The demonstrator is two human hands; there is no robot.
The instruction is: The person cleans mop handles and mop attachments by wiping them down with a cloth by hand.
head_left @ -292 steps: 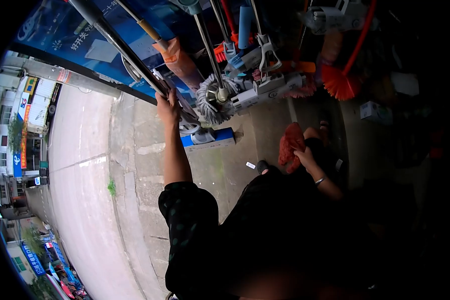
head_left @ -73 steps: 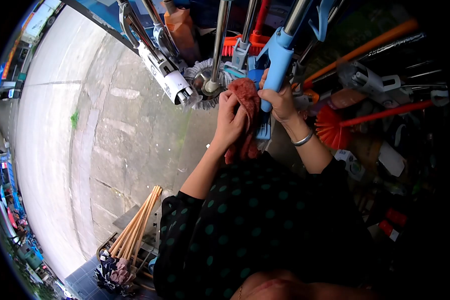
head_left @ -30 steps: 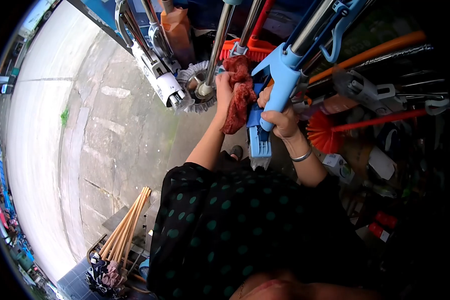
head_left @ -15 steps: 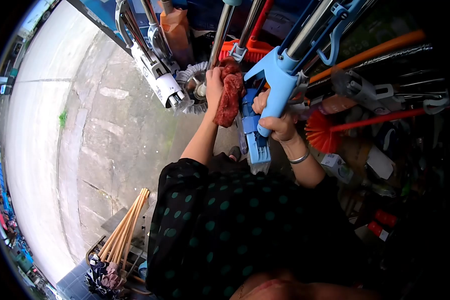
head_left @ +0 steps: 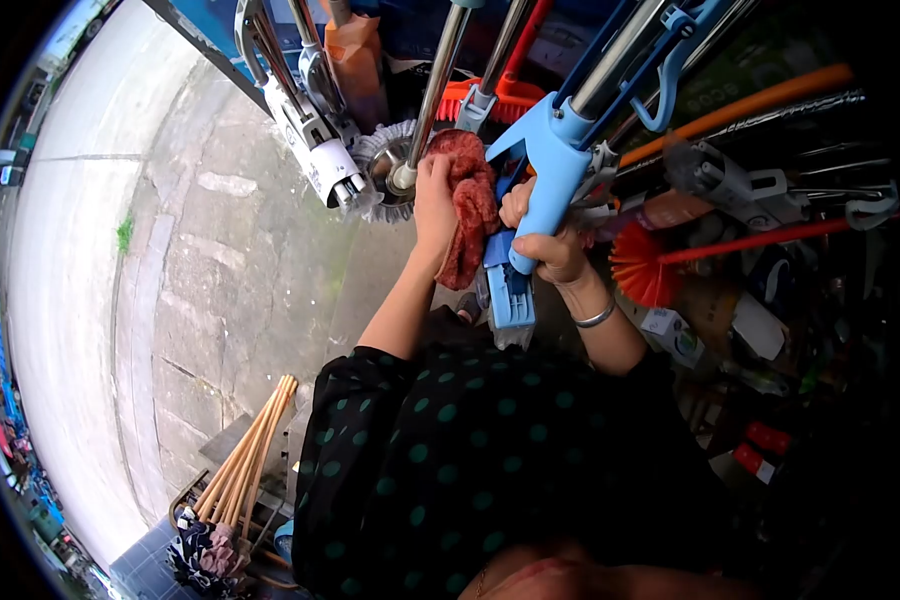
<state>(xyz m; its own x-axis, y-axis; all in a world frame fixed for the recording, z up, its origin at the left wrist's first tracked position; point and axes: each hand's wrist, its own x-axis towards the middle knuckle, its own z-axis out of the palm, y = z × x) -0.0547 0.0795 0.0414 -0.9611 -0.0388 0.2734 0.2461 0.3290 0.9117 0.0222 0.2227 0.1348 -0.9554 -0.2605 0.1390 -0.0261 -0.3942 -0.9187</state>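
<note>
My left hand (head_left: 436, 205) is closed on a crumpled reddish-brown cloth (head_left: 475, 205), which hangs down past the fingers. The cloth lies against the left side of a light-blue mop (head_left: 552, 165) with a metal pole and a blue lever. My right hand (head_left: 560, 255) wraps round the mop's light-blue plastic part, thumb on the near side. Below the cloth, the lower blue block (head_left: 511, 300) of the mop shows, with clear plastic wrap at its end. Part of the mop's middle is hidden by the cloth and the fingers.
Just left of my left hand stands a round metal-centred mop head (head_left: 385, 170) with a grey fringe. White mops (head_left: 320, 165), a red broom (head_left: 515, 100) and a red round brush (head_left: 642, 265) crowd round. Wooden-handled mops (head_left: 250, 450) lean at lower left beside concrete ground (head_left: 230, 270).
My left hand and the cloth have moved down a little along the mop, and the cloth is bunched differently. My right hand keeps its grip in nearly the same place.
</note>
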